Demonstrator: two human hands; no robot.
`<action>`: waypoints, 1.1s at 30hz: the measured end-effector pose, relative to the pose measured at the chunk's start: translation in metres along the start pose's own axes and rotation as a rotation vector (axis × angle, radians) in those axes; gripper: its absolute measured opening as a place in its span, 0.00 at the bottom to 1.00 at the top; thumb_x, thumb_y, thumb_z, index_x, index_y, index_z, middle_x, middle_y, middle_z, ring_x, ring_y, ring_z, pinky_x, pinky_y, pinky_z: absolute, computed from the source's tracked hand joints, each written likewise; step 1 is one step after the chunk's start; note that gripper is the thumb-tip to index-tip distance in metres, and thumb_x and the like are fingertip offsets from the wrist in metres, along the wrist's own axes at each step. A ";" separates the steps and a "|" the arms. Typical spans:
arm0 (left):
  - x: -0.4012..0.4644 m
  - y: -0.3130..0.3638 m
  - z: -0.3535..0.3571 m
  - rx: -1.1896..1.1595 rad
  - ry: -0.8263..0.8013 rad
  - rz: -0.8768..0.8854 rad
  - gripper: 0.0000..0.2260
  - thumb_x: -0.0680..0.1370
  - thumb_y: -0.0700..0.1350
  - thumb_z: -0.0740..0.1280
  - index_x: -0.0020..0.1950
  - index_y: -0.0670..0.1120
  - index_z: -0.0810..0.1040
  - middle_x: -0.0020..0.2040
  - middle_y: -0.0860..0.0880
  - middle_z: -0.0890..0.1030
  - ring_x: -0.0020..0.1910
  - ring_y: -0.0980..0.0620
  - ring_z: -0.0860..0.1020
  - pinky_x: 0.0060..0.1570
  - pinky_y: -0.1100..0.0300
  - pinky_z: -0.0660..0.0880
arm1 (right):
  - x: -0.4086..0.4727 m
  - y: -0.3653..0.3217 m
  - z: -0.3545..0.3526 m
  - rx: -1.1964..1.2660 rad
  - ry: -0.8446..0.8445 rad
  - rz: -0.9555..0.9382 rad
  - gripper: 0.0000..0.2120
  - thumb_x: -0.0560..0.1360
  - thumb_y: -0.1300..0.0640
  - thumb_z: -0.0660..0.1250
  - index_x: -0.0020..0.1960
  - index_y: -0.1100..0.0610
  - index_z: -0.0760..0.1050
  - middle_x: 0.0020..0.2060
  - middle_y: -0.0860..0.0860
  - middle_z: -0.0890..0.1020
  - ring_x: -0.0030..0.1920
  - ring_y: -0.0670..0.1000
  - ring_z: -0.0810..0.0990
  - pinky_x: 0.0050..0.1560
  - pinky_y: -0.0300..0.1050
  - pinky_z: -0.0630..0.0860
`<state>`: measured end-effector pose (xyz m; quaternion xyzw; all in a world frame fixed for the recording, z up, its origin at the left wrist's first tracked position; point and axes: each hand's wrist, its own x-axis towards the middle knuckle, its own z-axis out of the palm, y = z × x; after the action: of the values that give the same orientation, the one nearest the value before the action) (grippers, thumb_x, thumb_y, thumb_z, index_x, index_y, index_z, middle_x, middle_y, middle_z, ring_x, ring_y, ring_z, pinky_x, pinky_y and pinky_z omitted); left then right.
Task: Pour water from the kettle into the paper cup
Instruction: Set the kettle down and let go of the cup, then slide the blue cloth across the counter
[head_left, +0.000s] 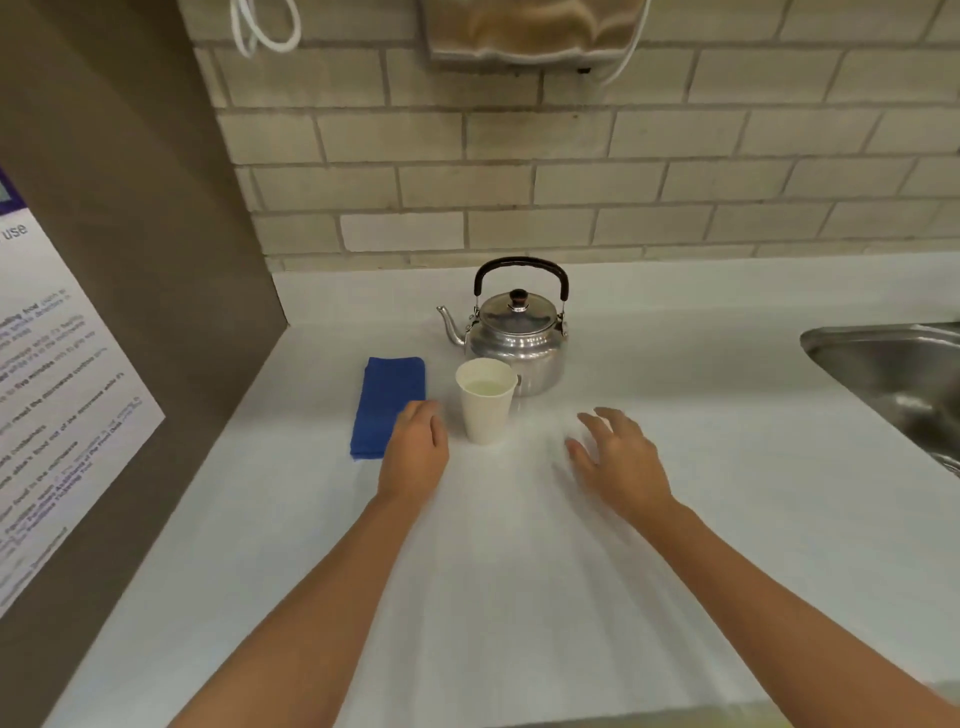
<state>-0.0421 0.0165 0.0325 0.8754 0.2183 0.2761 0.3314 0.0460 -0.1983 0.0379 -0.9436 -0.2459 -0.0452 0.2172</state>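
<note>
A shiny metal kettle (519, 338) with a black arched handle stands upright on the white counter, its spout pointing left. Just in front of it stands a white paper cup (485, 402) with liquid visible inside. My left hand (415, 452) hovers just left of the cup, fingers curled inward, holding nothing and not touching the cup. My right hand (618, 457) is to the right of the cup, fingers spread apart and empty, a short gap away from both cup and kettle.
A folded blue cloth (387, 405) lies left of the cup, partly under my left hand. A steel sink (893, 374) is at the right edge. A brown side panel with a printed notice (57, 395) bounds the left. A brick wall stands behind.
</note>
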 end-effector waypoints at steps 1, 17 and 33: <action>0.008 -0.005 -0.003 0.036 -0.009 0.001 0.13 0.80 0.38 0.55 0.61 0.35 0.73 0.57 0.37 0.76 0.58 0.41 0.73 0.56 0.53 0.70 | -0.009 0.001 0.008 -0.032 -0.038 0.020 0.23 0.78 0.46 0.58 0.71 0.54 0.65 0.73 0.56 0.64 0.73 0.57 0.59 0.70 0.58 0.61; 0.083 -0.085 0.005 0.634 -0.373 0.040 0.22 0.81 0.48 0.47 0.75 0.45 0.52 0.77 0.42 0.54 0.75 0.42 0.53 0.74 0.44 0.51 | -0.032 0.027 0.022 -0.145 -0.077 0.188 0.25 0.78 0.40 0.50 0.74 0.42 0.55 0.77 0.48 0.55 0.77 0.53 0.48 0.74 0.59 0.48; -0.109 0.039 0.039 0.595 -0.350 -0.098 0.24 0.81 0.51 0.43 0.76 0.46 0.42 0.78 0.43 0.44 0.77 0.42 0.43 0.75 0.47 0.42 | -0.040 0.050 -0.009 -0.151 -0.199 0.102 0.21 0.80 0.45 0.48 0.72 0.46 0.59 0.75 0.50 0.58 0.75 0.55 0.51 0.72 0.59 0.50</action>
<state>-0.0915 -0.0898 -0.0014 0.9561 0.2711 0.0300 0.1069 0.0354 -0.2595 0.0193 -0.9683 -0.2138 0.0412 0.1223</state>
